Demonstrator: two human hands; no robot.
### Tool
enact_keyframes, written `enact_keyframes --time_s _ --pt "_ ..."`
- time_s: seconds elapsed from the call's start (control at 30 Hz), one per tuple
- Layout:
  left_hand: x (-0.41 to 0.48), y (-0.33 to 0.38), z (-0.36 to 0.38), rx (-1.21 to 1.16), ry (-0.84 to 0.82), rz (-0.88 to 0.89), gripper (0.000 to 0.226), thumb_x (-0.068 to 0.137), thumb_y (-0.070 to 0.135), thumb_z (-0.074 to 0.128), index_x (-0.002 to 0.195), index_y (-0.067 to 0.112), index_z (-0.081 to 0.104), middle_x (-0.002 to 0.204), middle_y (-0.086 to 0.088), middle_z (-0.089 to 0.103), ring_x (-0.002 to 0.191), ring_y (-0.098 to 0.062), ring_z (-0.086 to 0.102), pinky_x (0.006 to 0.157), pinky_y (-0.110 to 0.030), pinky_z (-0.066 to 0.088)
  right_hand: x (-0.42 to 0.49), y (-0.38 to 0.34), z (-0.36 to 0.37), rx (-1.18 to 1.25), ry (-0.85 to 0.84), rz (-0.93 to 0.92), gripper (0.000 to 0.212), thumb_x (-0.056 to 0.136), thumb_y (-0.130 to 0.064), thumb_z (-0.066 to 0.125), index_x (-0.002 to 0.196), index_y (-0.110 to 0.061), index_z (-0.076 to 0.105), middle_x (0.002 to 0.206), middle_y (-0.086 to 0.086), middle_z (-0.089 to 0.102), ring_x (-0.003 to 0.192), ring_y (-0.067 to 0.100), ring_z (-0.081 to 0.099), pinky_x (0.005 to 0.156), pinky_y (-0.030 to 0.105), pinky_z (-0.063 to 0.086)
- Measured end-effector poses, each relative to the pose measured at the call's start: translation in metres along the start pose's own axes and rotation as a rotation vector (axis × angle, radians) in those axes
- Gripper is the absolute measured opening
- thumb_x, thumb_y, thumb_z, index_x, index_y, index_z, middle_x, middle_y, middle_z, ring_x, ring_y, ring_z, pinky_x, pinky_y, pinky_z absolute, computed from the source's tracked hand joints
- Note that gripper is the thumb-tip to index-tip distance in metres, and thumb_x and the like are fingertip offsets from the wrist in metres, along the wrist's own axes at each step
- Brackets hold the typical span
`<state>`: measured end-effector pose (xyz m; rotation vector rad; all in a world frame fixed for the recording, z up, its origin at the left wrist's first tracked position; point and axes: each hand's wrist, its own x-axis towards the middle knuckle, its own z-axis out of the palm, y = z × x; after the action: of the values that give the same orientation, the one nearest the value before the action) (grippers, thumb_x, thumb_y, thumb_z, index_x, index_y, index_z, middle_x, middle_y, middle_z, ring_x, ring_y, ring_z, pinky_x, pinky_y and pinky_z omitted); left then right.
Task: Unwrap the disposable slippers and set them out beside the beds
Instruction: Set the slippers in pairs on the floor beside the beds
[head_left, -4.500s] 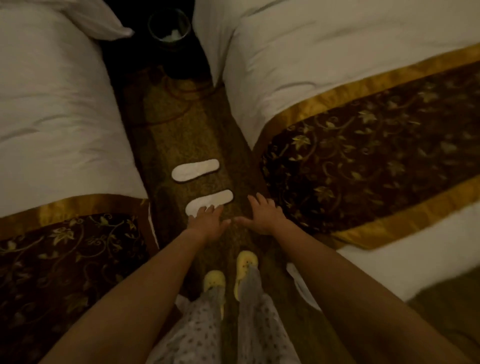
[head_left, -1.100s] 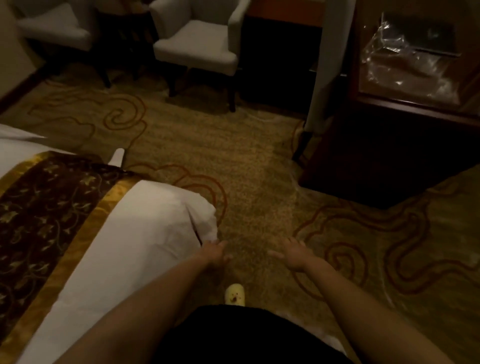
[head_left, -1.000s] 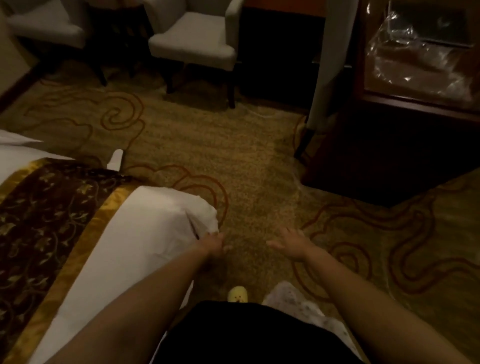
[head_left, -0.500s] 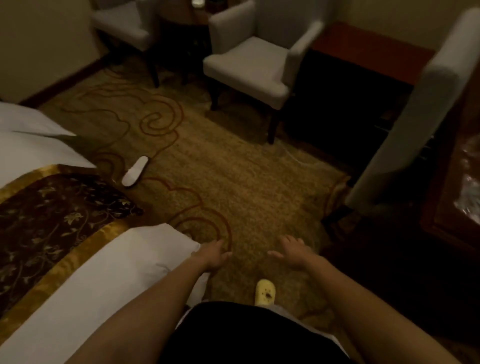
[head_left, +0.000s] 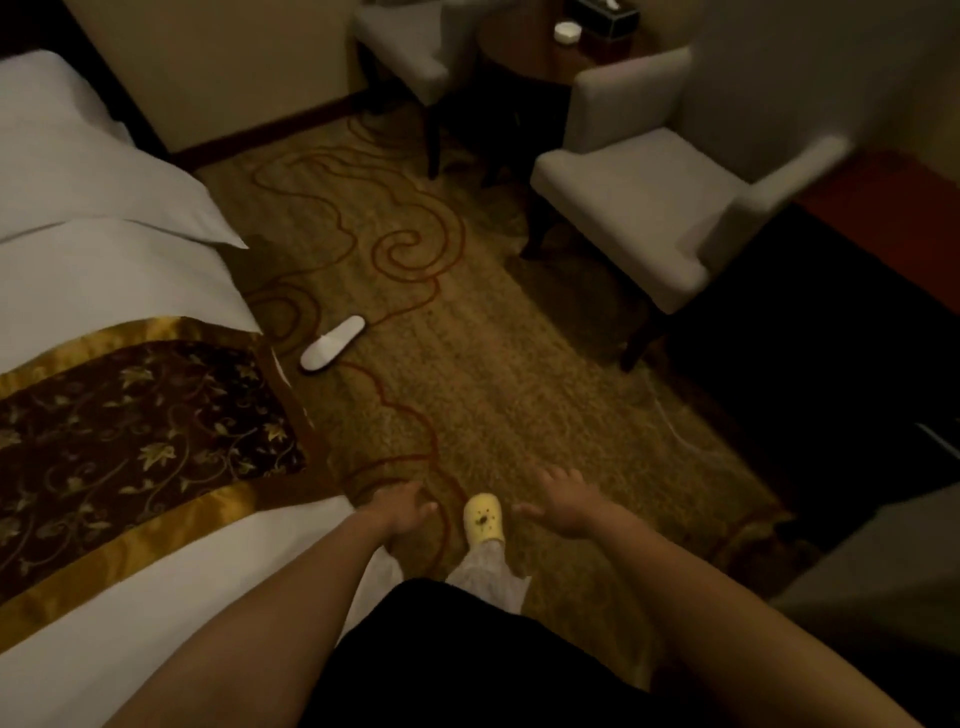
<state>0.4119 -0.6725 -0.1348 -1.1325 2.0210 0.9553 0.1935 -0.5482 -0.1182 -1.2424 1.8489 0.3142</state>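
Fingers (head_left: 563, 475) of our right hand (head_left: 563, 501) are spread and empty, and our left hand (head_left: 402, 506) hangs loosely open near the bed (head_left: 130, 545) corner, holding nothing. Between them shows our yellow shoe (head_left: 483, 517). Farther off, one white slipper (head_left: 332, 343) lies on the carpet (head_left: 467, 364) just beside the bed, with an armchair (head_left: 634, 208) beyond at right.

Matt white cloth slipper (head_left: 333, 343) on rough patterned carpet (head_left: 467, 395); glossy satin bed runner (head_left: 130, 415); smooth white sheets (head_left: 104, 270).

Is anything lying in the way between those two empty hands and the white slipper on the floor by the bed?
Nothing visible. Only bare patterned carpet lies between the left hand, the right hand and the white slipper beside the bed.
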Motion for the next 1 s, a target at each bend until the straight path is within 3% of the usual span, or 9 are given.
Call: enact_keyframes --time_s 0.17,0.33,0.57,0.73,0.83,1.0 --pt "0.062 0.014 -0.079 -0.103 0.000 -0.029 0.059 0.098 0.041 0.036 0.147 0.011 0.024 0.153 -0.012 0.030 0.139 -0.030 0.031 0.114 -0.037 0.028 0.062 0.005 -0.102 -0.053 -0.025 -0.041 0.079 0.088 -0.063 0.035 0.148 -0.018 0.011 0.158 0.009 0.010 0.142 0.034 0.011 0.113 0.049 0.017" --pt "0.114 0.027 -0.168 -0.144 0.100 -0.030 0.060 0.097 0.040 0.039 0.146 0.007 0.026 0.153 -0.016 0.030 0.140 -0.030 0.031 0.114 -0.032 0.027 0.114 -0.001 -0.194 -0.063 0.070 -0.015 0.078 0.090 -0.059 0.035 0.147 -0.012 0.014 0.157 0.013 0.013 0.142 0.035 0.015 0.114 0.047 0.020" --pt "0.168 0.024 -0.233 -0.229 0.127 -0.075 0.051 0.096 0.037 0.044 0.139 0.011 0.040 0.145 -0.014 0.044 0.133 -0.029 0.042 0.108 -0.030 0.035 0.200 -0.019 -0.275 -0.161 -0.043 -0.082 0.078 0.089 -0.062 0.034 0.148 -0.017 0.012 0.157 0.010 0.012 0.142 0.035 0.014 0.114 0.049 0.020" --pt "0.213 -0.001 -0.280 -0.298 0.110 -0.184 0.048 0.097 0.038 0.039 0.138 0.013 0.040 0.146 -0.012 0.043 0.134 -0.027 0.041 0.110 -0.032 0.033 0.291 -0.044 -0.336 -0.352 -0.139 -0.190 0.081 0.086 -0.066 0.035 0.148 -0.021 0.008 0.158 0.009 0.009 0.142 0.036 0.011 0.112 0.053 0.015" --pt "0.231 -0.008 -0.313 -0.385 0.118 -0.302 0.053 0.097 0.041 0.037 0.144 0.017 0.031 0.152 -0.011 0.033 0.138 -0.032 0.033 0.114 -0.037 0.029 0.341 -0.061 -0.382 -0.508 -0.171 -0.298 0.081 0.086 -0.064 0.036 0.148 -0.019 0.010 0.157 0.010 0.011 0.142 0.036 0.011 0.113 0.054 0.012" --pt "0.259 -0.005 -0.373 -0.573 0.221 -0.368 0.056 0.097 0.040 0.040 0.146 0.015 0.028 0.150 -0.013 0.037 0.136 -0.033 0.037 0.111 -0.039 0.033 0.408 -0.094 -0.458 -0.672 -0.201 -0.387 0.082 0.087 -0.062 0.036 0.148 -0.016 0.007 0.158 0.011 0.005 0.143 0.038 0.007 0.114 0.052 0.008"
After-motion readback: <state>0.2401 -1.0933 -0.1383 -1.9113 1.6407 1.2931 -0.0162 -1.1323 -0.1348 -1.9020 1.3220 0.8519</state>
